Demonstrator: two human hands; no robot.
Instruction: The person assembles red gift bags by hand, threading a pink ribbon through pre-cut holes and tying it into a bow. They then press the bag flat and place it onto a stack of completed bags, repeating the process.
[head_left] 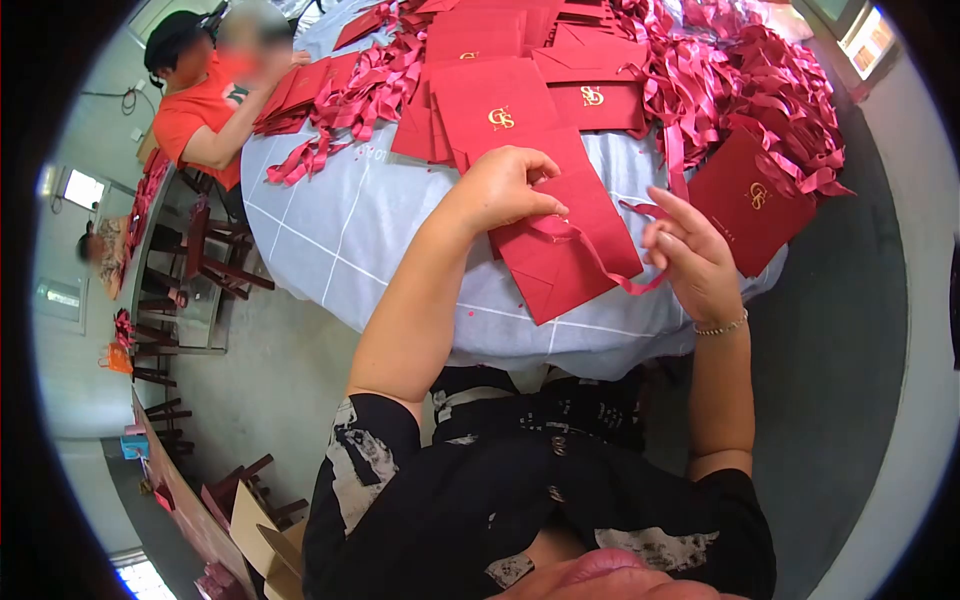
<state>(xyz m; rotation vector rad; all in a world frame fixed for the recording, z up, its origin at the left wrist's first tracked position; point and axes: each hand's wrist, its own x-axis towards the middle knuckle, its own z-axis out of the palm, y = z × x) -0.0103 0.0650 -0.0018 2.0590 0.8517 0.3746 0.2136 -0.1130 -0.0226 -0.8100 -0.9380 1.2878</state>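
A flat red paper bag (575, 255) lies at the table's near edge, its folded bottom end toward me. Over its upper part, my left hand (508, 190) pinches a pink-red ribbon (600, 262) between thumb and fingertips. The ribbon sags across the bag to my right hand (692, 258), where the curled fingers hold its other stretch and the index finger points out. A short ribbon end shows beside that index finger. Just beyond my left hand lies a stack of red bags (495, 110) with gold lettering.
Heaped ribbons (770, 100) and a red bag (755, 205) lie at the right of the cloth-covered table (310, 235). More bags and ribbons spread across the back. A person in orange (205, 120) handles bags at the far left. Stools (215, 250) and an open cardboard box (262, 535) stand at left.
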